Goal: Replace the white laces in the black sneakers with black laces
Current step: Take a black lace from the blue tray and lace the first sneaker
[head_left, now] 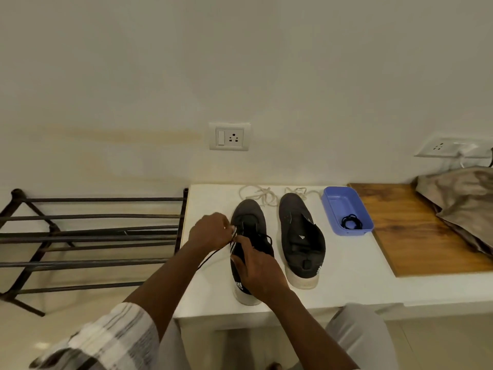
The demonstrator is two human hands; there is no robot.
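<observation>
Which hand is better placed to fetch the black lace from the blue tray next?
Right hand: the tray with the coiled lace sits on its side, past the second sneaker; the left hand is farther off.

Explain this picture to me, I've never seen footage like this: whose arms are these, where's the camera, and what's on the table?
There is no machine here: a person wears one wide camera on the head, looking down, so those are their own arms. The left hand pinches a black lace at the eyelets of a black shoe, and the right hand grips that shoe to steady it. A second shoe stands beside it with no lace visible. Behind them on the white table lie the white laces, already pulled out. A blue tray holds another coiled black lace. To the right lie a wooden board and a crumpled cloth; to the left stands a metal rack.
</observation>
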